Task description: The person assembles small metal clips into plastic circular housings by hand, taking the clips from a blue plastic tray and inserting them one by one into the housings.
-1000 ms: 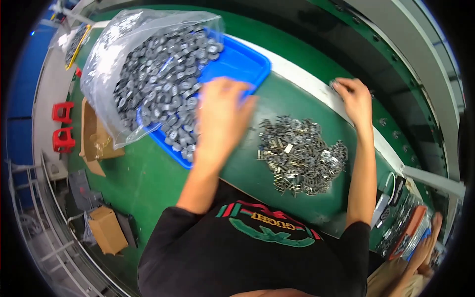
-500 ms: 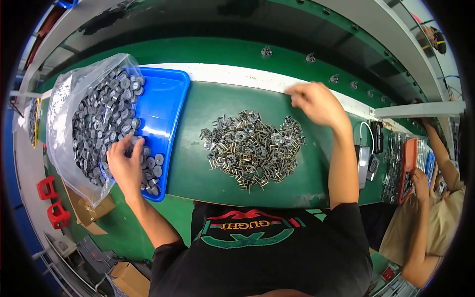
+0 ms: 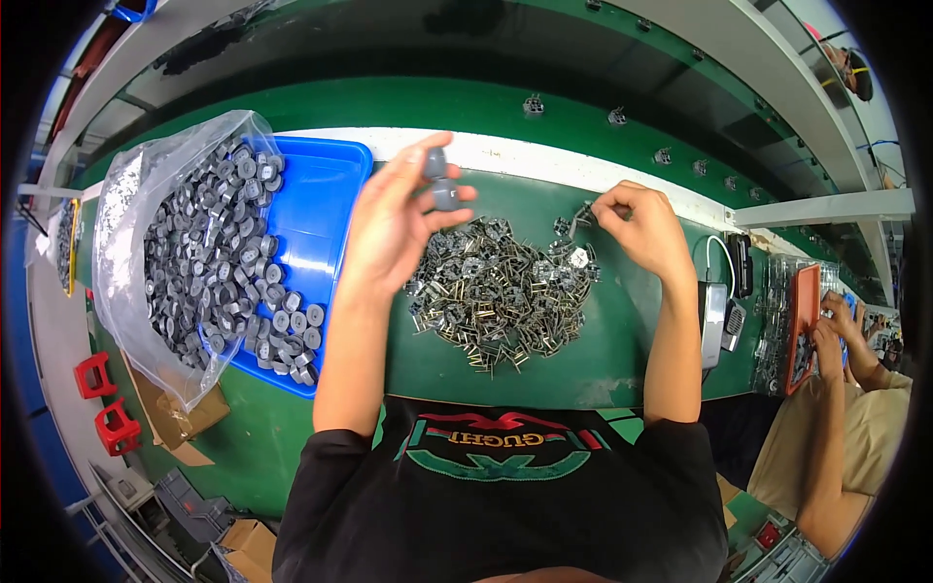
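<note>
Above the left side of a pile of small pinned metal parts (image 3: 496, 301), my left hand (image 3: 389, 219) is raised with two grey round caps (image 3: 446, 193) between its fingers. My right hand (image 3: 643, 225) is at the far right end of the pile. Its thumb and fingers are pinched on a small pinned part (image 3: 583, 216), partly hidden by the fingertips. More grey round caps (image 3: 209, 253) spill from a clear plastic bag (image 3: 121, 214) onto a blue tray (image 3: 316, 185) on my left. One pale round face (image 3: 579, 257) shows among the pinned parts.
Beyond the white ledge (image 3: 496, 151), several finished-looking parts (image 3: 617, 116) stand on a green strip. A white device with a cable (image 3: 714, 316) lies on the right. Farther right, a co-worker's hands (image 3: 831, 330) work over an orange tray (image 3: 803, 321).
My left hand has left the blue tray and moved right, carrying two grey caps. My right hand has come down from near the ledge to the pile's far right end and pinches a pinned part.
</note>
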Motion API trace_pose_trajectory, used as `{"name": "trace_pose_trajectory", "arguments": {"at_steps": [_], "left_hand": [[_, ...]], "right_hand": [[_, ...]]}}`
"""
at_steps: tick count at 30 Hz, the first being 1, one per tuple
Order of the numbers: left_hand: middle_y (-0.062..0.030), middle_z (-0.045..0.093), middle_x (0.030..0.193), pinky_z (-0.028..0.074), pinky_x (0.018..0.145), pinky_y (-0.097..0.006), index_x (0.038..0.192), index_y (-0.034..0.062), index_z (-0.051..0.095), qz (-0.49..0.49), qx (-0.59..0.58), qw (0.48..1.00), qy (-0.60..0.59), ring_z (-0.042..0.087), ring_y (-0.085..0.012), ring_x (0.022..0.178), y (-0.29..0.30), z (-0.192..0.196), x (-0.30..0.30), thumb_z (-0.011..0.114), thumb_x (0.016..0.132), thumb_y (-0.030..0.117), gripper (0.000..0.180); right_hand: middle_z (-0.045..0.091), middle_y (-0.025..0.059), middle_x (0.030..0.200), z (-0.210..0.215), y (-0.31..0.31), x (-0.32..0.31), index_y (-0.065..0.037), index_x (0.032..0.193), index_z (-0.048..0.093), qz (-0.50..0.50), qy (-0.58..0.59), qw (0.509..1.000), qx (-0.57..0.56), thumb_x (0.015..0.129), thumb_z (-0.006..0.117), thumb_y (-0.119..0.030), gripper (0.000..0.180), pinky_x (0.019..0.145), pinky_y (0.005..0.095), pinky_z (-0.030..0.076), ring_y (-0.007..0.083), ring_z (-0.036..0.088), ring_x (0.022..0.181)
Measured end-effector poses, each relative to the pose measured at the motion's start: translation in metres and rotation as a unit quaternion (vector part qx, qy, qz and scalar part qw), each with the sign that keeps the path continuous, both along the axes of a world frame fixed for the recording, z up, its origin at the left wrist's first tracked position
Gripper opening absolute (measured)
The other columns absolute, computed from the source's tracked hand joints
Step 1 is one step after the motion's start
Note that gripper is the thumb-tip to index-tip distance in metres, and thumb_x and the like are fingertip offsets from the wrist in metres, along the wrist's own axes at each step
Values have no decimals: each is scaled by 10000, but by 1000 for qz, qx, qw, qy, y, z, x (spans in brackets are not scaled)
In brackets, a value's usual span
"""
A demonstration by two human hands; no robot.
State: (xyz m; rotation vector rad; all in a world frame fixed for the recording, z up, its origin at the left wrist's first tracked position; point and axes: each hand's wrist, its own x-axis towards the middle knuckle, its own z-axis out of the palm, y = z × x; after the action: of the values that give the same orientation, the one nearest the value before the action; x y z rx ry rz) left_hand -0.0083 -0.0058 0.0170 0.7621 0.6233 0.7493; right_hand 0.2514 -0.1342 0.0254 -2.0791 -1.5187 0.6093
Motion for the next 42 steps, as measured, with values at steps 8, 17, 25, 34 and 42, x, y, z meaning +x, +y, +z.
{"name": "trace_pose_trajectory", "arguments": {"at_steps": [8,17,25,34,42], "left_hand": [[-135,617,1067,595,754,-335,1343,-2,502,-59,-7,998,-6,677,-252,897,-6,-18,6,565,958,145,417],[-146,622,1106,582,754,-308,1331,-13,509,-29,-12,1000,1,676,-227,868,-4,-26,3,561,960,135,403],[-124,622,1105,565,754,-285,1324,-8,530,-16,-15,1000,12,669,-195,840,-8,-20,5,592,938,94,404],[-85,638,1015,517,764,-252,1283,-18,568,-26,93,990,100,636,-139,885,-10,-21,4,648,897,40,398],[-133,662,1013,513,736,-274,1251,-63,564,-132,-40,986,-90,638,-177,836,-16,-17,6,511,992,187,364]], "right_hand": [[677,45,763,-33,44,-17,4,859,698,1,188,982,6,807,692,-96,112,629,276,487,122,604,676],[637,52,792,-44,37,-31,-37,847,676,130,-96,927,339,716,730,21,153,639,276,492,177,600,700],[538,65,805,-38,34,-28,-75,1096,702,25,9,990,140,838,613,9,286,676,288,461,178,561,712],[580,63,837,-32,31,-13,-11,901,682,39,1,997,68,737,776,-45,192,669,297,472,177,570,706],[626,35,830,6,39,-52,8,804,658,74,312,924,208,718,778,34,150,607,218,424,71,546,719]]}}
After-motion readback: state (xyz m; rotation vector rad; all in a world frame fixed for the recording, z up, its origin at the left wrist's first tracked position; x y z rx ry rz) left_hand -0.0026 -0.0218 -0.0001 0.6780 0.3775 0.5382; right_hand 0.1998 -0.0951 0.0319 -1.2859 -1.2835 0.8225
